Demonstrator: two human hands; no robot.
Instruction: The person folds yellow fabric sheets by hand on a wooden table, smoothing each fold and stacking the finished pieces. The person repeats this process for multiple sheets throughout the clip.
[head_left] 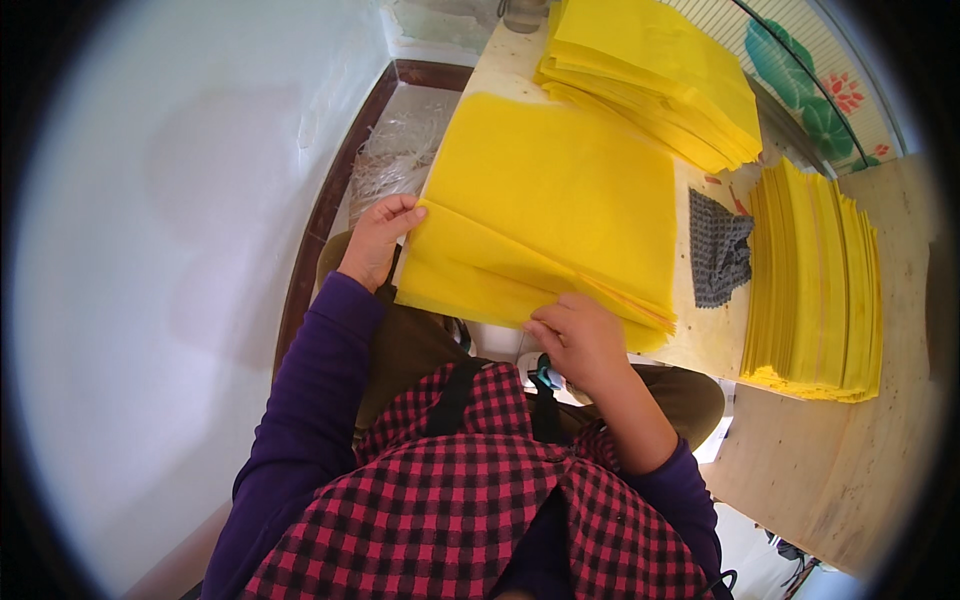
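A flat pile of thin yellow sheets (560, 170) lies on the wooden table before me. The near part of the top yellow sheet (480, 265) is lifted in a slanting fold and hangs past the table's front edge. At its left edge, my left hand (378, 238) pinches the sheet between thumb and fingers. My right hand (582, 340) has its fingers closed on the near edge, right of the middle. Whether one layer or more is between the fingers cannot be made out.
Behind the pile stands a thick stack of yellow sheets (650, 75). Another yellow stack (815, 285) is at the right, beside a crumpled dark grey cloth (718, 250). A white wall (200, 250) rises on the left. Shredded clear plastic (395, 155) lies beside the table (705, 335).
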